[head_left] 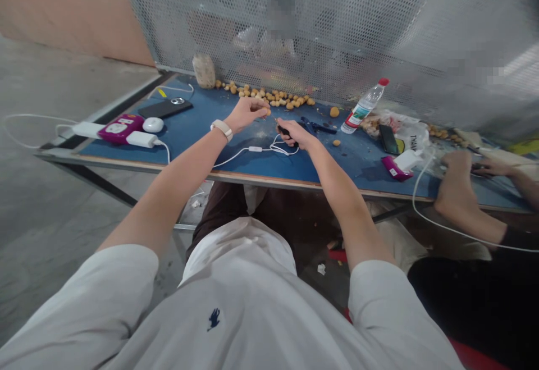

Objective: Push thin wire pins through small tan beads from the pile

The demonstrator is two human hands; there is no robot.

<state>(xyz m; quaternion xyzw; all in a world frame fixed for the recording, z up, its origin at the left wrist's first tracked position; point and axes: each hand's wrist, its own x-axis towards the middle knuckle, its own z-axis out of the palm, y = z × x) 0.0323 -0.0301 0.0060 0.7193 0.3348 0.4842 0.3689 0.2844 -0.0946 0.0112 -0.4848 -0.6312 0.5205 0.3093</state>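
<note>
My left hand (248,113), with a pale band on its wrist, pinches a small tan nut-like ball (268,112) between thumb and fingertips over the blue tabletop (236,134). Just to the right, my right hand (293,133) is wrapped round a black-handled tool (284,131) whose thin tip points toward the ball. Tip and ball look slightly apart. A white cord (255,149) with an inline switch loops below my right hand. Behind both hands, many similar tan balls (290,100) lie along the mesh panel. Dark plier-like tools (318,127) rest right of my right hand.
At left are a jar (204,71), a black phone (166,108) and a purple power block (122,128). A red-capped bottle (364,106) stands tilted-looking at right, near a plastic bag (410,134). A co-worker's arms (463,190) reach in from the right. Mesh (236,16) borders the back.
</note>
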